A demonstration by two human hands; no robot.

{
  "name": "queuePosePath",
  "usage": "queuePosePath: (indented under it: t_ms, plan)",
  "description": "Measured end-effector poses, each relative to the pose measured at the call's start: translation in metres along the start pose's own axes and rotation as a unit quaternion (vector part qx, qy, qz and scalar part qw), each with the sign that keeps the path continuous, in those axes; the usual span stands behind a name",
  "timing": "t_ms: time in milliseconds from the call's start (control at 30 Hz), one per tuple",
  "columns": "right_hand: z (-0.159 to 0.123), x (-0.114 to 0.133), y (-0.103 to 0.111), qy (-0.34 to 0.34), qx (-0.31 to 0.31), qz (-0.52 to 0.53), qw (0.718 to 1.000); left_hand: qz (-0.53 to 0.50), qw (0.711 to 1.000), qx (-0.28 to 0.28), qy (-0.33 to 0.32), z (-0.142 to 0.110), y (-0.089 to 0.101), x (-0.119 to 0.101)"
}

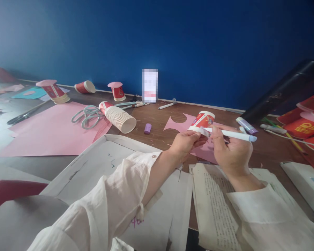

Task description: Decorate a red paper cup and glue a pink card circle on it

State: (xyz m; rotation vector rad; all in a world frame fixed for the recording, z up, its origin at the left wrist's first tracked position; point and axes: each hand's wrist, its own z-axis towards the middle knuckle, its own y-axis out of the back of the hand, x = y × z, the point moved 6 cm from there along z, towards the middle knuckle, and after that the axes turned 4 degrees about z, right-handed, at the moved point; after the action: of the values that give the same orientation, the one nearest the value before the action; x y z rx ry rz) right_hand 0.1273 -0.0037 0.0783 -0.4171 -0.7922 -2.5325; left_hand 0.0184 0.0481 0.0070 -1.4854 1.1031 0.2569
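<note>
With our left hand (184,143) we pinched a scrap (204,132); with our right hand (231,150), a pen (234,134), beside the cup (202,120) toward the table (157,118)'s far edge. Marking, apparently underway, next required steadiness.

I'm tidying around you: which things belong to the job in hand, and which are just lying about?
In use: white pen, right hand; red paper cup, left hand; likely cut pink paper.

Seemingly lying about: printed pages; black tube; second pen.
</note>
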Motion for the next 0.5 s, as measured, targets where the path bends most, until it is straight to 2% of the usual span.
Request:
queuePosePath:
  t_ms: [500]
  plan:
    - [-0.0013, -0.0024, 0.0003, -0.015, -0.002, -0.018, 1.0, 0.002, 1.0, 0.0, -0.005, -0.0004, -0.0009, -0.0004]
